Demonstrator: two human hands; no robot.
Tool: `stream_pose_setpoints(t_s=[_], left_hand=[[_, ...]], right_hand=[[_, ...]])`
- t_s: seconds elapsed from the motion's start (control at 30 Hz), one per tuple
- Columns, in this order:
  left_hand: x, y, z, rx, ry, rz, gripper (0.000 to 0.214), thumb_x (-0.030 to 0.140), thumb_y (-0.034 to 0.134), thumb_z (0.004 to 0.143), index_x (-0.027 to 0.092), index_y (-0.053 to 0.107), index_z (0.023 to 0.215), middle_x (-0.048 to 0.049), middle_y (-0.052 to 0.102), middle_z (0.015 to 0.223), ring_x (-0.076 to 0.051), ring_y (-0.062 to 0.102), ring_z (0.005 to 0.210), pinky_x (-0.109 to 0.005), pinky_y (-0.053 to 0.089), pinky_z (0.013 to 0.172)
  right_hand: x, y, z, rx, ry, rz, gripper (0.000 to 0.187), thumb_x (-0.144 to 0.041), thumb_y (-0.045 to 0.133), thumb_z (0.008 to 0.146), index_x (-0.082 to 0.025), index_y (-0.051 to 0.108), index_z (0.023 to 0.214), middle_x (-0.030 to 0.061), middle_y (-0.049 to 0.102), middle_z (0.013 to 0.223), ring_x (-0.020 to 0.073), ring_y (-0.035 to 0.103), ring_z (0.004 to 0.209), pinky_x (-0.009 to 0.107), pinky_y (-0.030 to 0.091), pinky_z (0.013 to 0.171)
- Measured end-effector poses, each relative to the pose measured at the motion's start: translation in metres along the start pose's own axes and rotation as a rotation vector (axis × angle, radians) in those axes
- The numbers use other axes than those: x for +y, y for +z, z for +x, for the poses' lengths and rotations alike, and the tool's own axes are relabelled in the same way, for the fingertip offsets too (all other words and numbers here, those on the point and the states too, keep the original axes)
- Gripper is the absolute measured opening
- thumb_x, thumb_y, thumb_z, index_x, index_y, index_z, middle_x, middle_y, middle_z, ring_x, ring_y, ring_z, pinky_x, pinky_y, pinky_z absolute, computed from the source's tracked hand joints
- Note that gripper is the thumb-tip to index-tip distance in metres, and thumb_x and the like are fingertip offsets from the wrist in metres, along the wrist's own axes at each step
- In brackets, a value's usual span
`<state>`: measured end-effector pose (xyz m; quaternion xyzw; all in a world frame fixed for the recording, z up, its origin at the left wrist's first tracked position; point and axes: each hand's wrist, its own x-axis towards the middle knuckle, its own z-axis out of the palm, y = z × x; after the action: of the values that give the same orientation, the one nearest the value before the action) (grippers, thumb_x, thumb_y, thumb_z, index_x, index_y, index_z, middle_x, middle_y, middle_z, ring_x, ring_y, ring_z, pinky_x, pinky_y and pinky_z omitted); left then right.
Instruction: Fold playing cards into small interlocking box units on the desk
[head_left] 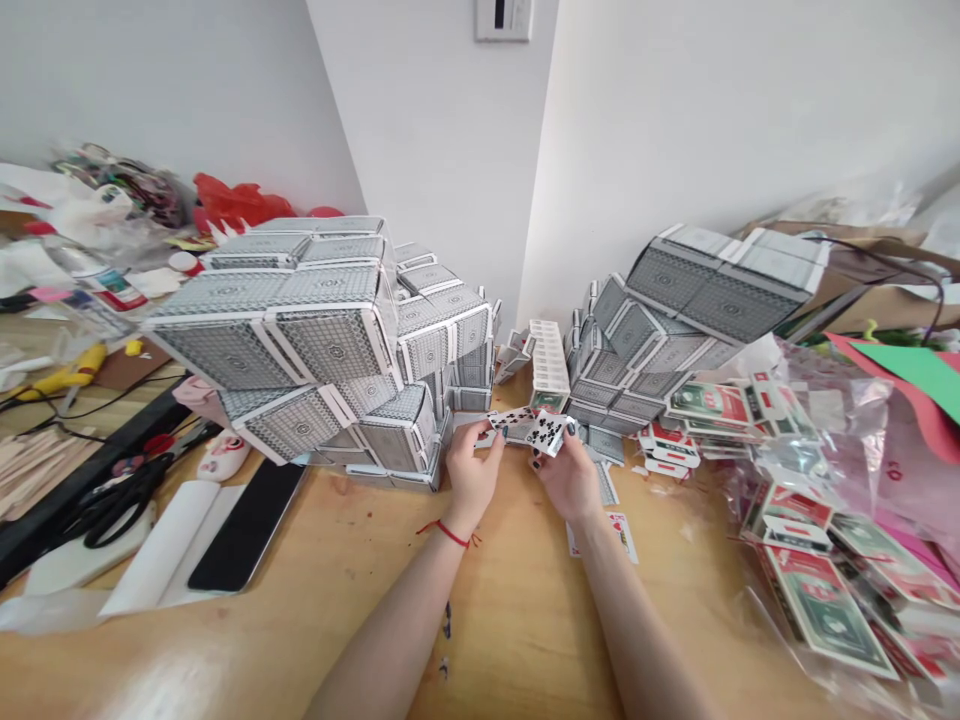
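Observation:
My left hand (pixel 472 465) pinches a playing card (pixel 513 420) between thumb and fingers, its black-pipped face turned up. In my right hand (pixel 568 480) is another playing card (pixel 546 434), showing black clubs. The two cards are held close together just above the table. On either side rise grey stacks built from folded playing cards, a left stack (pixel 322 345) and a right stack (pixel 637 345). Loose cards lie near my right hand, and a red-marked card (pixel 621 537) is partly hidden under my right forearm.
A row of card boxes (pixel 550 355) stands between the stacks. More green and red card boxes (pixel 825 610) lie in clear plastic at the right. To the left are a black phone (pixel 247 525), black-handled scissors (pixel 131 500), a yellow glue gun (pixel 71 372) and a white mouse (pixel 223 455).

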<state>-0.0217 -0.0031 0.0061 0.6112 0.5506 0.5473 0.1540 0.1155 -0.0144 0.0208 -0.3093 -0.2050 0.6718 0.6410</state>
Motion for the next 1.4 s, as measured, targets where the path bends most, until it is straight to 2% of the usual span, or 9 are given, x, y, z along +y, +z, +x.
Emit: stream_pose_setpoints(t_s=[0.13, 0.3, 0.43, 0.57, 0.73, 0.83, 0.97, 1.17, 1.4], left_hand=[[0.008, 0.0, -0.001, -0.123, 0.126, -0.049, 0.013, 0.022, 0.056, 0.074, 0.018, 0.055, 0.086, -0.0051, 0.061, 0.087, -0.016, 0.058, 0.086, -0.029, 0.047, 0.077], [0.018, -0.003, -0.003, -0.287, 0.281, -0.047, 0.005, 0.019, 0.054, 0.073, 0.019, 0.053, 0.079, -0.0075, 0.056, 0.104, -0.018, 0.051, 0.102, -0.034, 0.043, 0.089], [0.023, -0.006, -0.005, -0.395, 0.331, -0.052, 0.007, 0.015, 0.053, 0.072, 0.019, 0.047, 0.069, -0.0085, 0.049, 0.119, -0.019, 0.046, 0.112, -0.036, 0.04, 0.093], [0.023, -0.007, -0.006, -0.491, 0.334, -0.091, 0.011, 0.013, 0.053, 0.07, 0.019, 0.044, 0.066, -0.0093, 0.05, 0.117, -0.019, 0.048, 0.109, -0.033, 0.043, 0.088], [0.022, -0.006, -0.007, -0.449, 0.313, -0.099, 0.013, 0.013, 0.055, 0.067, 0.019, 0.043, 0.066, -0.0098, 0.052, 0.106, -0.021, 0.05, 0.102, -0.033, 0.044, 0.081], [0.019, -0.007, -0.007, -0.418, 0.276, -0.11, 0.014, 0.011, 0.054, 0.066, 0.018, 0.042, 0.065, -0.0094, 0.049, 0.109, -0.015, 0.054, 0.08, -0.029, 0.044, 0.066], [0.012, -0.007, -0.006, -0.404, 0.237, -0.115, 0.018, 0.007, 0.051, 0.061, 0.017, 0.036, 0.058, -0.0075, 0.048, 0.108, -0.007, 0.041, 0.054, -0.025, 0.037, 0.051], [0.011, -0.006, -0.007, -0.404, 0.234, -0.111, 0.022, 0.002, 0.048, 0.055, 0.016, 0.031, 0.055, -0.006, 0.047, 0.104, -0.007, 0.036, 0.054, -0.025, 0.034, 0.053], [0.009, -0.004, -0.007, -0.407, 0.185, -0.076, 0.022, 0.001, 0.047, 0.055, 0.017, 0.032, 0.056, -0.0059, 0.045, 0.105, -0.007, 0.038, 0.055, -0.025, 0.035, 0.055]], right_hand=[[0.003, -0.002, 0.002, 0.019, -0.021, -0.036, 0.022, -0.037, 0.063, 0.069, -0.027, 0.062, 0.089, -0.0017, 0.064, 0.091, 0.0132, 0.056, 0.072, 0.024, 0.043, 0.056], [0.006, -0.003, 0.002, 0.041, -0.058, -0.226, 0.025, -0.037, 0.065, 0.067, -0.024, 0.061, 0.088, -0.0002, 0.064, 0.081, 0.0158, 0.057, 0.07, 0.026, 0.042, 0.058], [0.008, -0.005, 0.003, 0.039, -0.032, -0.346, 0.031, -0.038, 0.067, 0.064, -0.021, 0.06, 0.089, 0.0012, 0.064, 0.082, 0.0162, 0.056, 0.067, 0.026, 0.042, 0.058], [0.009, -0.008, 0.003, 0.031, -0.039, -0.377, 0.029, -0.038, 0.067, 0.065, -0.021, 0.06, 0.087, 0.0001, 0.062, 0.076, 0.0134, 0.053, 0.061, 0.025, 0.041, 0.056], [0.009, -0.008, 0.003, -0.039, -0.028, -0.299, 0.024, -0.035, 0.066, 0.067, -0.02, 0.06, 0.084, 0.0002, 0.06, 0.073, 0.0138, 0.053, 0.061, 0.026, 0.041, 0.056], [0.009, -0.006, 0.003, -0.068, -0.031, -0.229, 0.022, -0.034, 0.066, 0.067, -0.02, 0.061, 0.083, 0.0005, 0.062, 0.076, 0.0156, 0.055, 0.067, 0.029, 0.043, 0.064], [0.008, -0.004, 0.002, -0.111, -0.009, -0.215, 0.022, -0.034, 0.065, 0.069, -0.02, 0.061, 0.085, 0.0014, 0.063, 0.081, 0.016, 0.056, 0.072, 0.03, 0.042, 0.069], [0.01, -0.005, 0.002, -0.079, 0.072, -0.287, 0.028, -0.033, 0.068, 0.066, -0.02, 0.061, 0.089, 0.0005, 0.063, 0.08, 0.0138, 0.055, 0.068, 0.027, 0.041, 0.066], [0.011, -0.005, 0.003, -0.048, 0.07, -0.333, 0.031, -0.037, 0.069, 0.064, -0.019, 0.061, 0.088, 0.0016, 0.063, 0.076, 0.0161, 0.056, 0.069, 0.027, 0.042, 0.062]])
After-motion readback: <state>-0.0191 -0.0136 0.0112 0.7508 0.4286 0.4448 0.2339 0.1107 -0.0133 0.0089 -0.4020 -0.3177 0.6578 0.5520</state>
